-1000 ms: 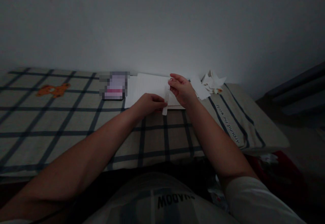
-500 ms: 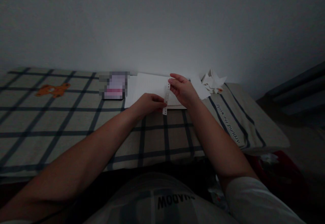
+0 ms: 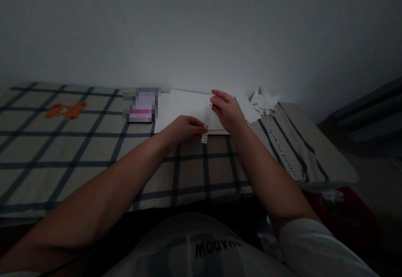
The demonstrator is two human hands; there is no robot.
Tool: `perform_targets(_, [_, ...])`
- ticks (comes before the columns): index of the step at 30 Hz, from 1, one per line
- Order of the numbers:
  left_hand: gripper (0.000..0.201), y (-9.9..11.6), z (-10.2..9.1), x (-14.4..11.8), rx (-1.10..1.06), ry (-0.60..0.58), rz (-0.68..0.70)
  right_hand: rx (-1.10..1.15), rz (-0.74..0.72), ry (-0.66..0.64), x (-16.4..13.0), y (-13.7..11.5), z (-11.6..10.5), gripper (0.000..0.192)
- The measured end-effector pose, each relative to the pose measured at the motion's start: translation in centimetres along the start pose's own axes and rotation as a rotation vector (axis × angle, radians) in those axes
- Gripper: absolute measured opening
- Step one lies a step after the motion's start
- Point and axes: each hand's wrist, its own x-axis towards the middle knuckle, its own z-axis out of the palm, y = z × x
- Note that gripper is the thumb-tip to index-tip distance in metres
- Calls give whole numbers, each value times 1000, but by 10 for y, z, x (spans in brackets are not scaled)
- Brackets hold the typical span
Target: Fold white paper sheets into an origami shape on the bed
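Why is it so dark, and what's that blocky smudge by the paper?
Head view: dim overall, corners darkest, brightest on the white paper sheets; the narrow punched paper strip between left hand and right hand reads clearly; the pink-and-grey pixelated patch is deliberately blurred.

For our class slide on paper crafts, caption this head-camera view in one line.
Left hand and right hand pinch a narrow white hole-punched paper strip above a white open notebook.
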Motion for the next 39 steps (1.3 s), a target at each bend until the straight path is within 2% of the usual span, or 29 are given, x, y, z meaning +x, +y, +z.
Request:
perform_targets(10, [12,1,-1,1,-89,-13,6,-106,-75,14,-4,-6,4,36])
perform_targets(14, [10,0,0,3,-96,18,13,-140,-112,-16,-2,-4,2,40])
perform_targets(20, [11,2,-5,8,-185,194,63,-169,-219,-135,-3,-4,2,43])
perform_targets(25, [12,6,-15,13,-304,297,177,-273,-210,-298,-10,-5,7,38])
perform_targets(30, [13,9,-20,13,-372,290,242,-362,-205,-391,-10,-1,7,36])
perform_targets(39, [8,11,-19,13,-429,310,237,-334,-214,-382,-12,-4,9,30])
